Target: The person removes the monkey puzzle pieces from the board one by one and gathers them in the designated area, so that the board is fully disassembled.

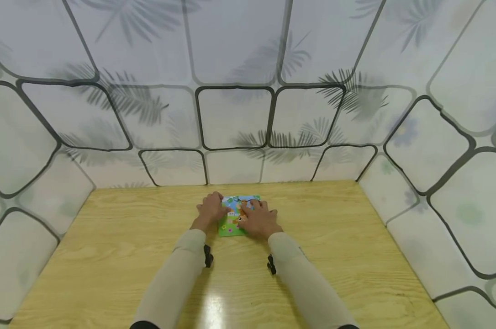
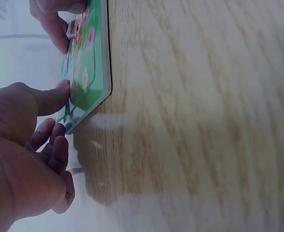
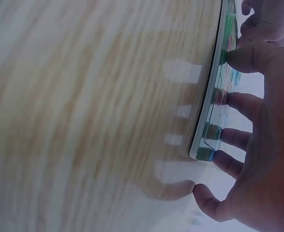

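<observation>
A jigsaw puzzle board (image 1: 227, 230) with a bright cartoon picture of animals, flowers and grass lies flat near the back of the table. Curved seams between pieces show on its face. My left hand (image 1: 210, 211) holds it by the left side, thumb on the picture and the other fingers (image 2: 59, 152) bent at the edge. Over its right half lies my right hand (image 1: 261, 221). Its thumb and several spread fingertips (image 3: 238, 137) press the picture, while the little finger (image 3: 207, 200) touches the table past the edge. The right hand hides part of the picture.
The light wood-grain table (image 1: 334, 242) reaches to a patterned cloth wall (image 1: 235, 119) behind, with more of it on both sides. Black straps (image 1: 208, 256) sit around both sleeved wrists. Light glares off the table's front part.
</observation>
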{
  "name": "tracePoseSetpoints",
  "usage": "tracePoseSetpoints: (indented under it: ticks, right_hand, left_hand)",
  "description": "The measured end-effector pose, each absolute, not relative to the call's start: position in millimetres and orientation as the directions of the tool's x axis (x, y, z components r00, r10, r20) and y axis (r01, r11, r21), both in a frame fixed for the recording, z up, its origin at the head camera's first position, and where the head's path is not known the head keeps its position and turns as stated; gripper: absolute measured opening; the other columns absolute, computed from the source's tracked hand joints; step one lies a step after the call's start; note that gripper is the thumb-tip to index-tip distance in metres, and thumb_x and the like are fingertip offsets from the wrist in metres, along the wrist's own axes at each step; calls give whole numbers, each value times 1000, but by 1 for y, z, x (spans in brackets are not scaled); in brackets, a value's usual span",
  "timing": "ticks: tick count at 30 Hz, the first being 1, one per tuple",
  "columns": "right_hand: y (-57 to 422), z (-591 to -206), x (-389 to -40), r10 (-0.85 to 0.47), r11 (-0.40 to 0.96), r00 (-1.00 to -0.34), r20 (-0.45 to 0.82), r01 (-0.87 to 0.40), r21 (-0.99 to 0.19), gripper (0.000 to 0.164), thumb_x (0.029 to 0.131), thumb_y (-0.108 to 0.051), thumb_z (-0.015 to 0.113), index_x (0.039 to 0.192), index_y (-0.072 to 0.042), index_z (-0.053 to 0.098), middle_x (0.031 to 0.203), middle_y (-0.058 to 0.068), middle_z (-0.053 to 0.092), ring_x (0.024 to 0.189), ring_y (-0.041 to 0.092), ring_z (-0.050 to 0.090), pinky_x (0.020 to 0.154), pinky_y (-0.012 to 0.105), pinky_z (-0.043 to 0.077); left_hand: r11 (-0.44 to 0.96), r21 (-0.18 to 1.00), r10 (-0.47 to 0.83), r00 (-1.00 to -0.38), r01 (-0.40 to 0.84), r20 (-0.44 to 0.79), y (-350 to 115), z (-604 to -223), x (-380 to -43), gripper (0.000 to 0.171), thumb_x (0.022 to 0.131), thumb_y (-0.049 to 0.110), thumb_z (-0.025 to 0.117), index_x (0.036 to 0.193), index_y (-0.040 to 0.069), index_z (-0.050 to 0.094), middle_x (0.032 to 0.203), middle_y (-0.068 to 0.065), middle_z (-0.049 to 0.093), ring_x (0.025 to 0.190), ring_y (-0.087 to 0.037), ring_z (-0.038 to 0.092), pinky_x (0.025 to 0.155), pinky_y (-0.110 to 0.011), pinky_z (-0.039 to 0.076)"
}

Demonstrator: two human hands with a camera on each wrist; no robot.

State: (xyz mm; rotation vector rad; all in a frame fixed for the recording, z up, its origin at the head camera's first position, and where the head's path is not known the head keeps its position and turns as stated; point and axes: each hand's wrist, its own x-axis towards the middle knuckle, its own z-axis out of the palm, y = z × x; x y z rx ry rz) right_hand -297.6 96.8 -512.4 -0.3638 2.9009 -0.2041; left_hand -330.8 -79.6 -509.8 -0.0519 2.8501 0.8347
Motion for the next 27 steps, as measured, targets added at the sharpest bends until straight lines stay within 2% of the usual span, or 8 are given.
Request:
tracePoseSetpoints:
  ticks: [5, 9, 13, 17, 22, 27]
  right_hand:
    - [95, -515, -300, -244, 964, -950, -194, -216, -154, 66, 93, -62, 45, 151, -35, 30, 156, 4, 27, 140, 36, 26, 96, 71, 33]
    - [95, -516, -301, -234, 967, -952, -197, -206, -152, 67, 92, -63, 46, 151, -35, 30, 156, 3, 27, 141, 35, 25, 96, 70, 32]
    - [96, -515, -300, -234, 967, -951, -203, -206, -148, 67, 92, -63, 46, 151, -37, 29, 156, 2, 26, 141, 35, 25, 96, 70, 32]
    - [98, -514, -300, -248, 962, -949, -195, -218, -165, 65, 93, -60, 46, 151, -37, 29, 156, 1, 27, 142, 35, 25, 97, 70, 32]
    - [102, -515, -302, -275, 948, -947, -164, -239, -209, 59, 92, -53, 48, 146, -31, 40, 154, 0, 33, 140, 34, 30, 95, 69, 34]
    - [106, -516, -303, -289, 944, -944, -161, -253, -210, 52, 93, -52, 48, 141, -31, 46, 153, -3, 34, 139, 34, 31, 96, 69, 34]
  left_hand:
    - [830, 553, 13, -989, -73, -149, -80, -513, -332, 50, 88, 34, 71, 124, 6, 50, 123, -15, 56, 118, -35, 50, 100, -57, 31]
    - [804, 594, 35, -995, -28, -94, -81, -517, -332, 47, 88, 30, 71, 123, 8, 47, 116, -13, 60, 110, -33, 56, 96, -56, 33]
    - [758, 652, 55, -997, 4, -58, -85, -521, -330, 43, 91, 25, 66, 123, 12, 42, 110, -12, 62, 102, -32, 60, 92, -56, 32]
    - [694, 720, 41, -997, -17, -63, -92, -522, -326, 38, 94, 24, 60, 124, 14, 39, 114, -12, 63, 105, -31, 60, 94, -55, 29]
    - [636, 771, 17, -998, -39, -65, -101, -524, -321, 37, 96, 25, 57, 126, 16, 38, 116, -12, 62, 105, -30, 58, 96, -54, 27]
    - [630, 776, 40, -998, -13, -49, -106, -522, -314, 39, 97, 24, 53, 132, 17, 38, 115, -13, 63, 104, -30, 59, 96, -59, 26]
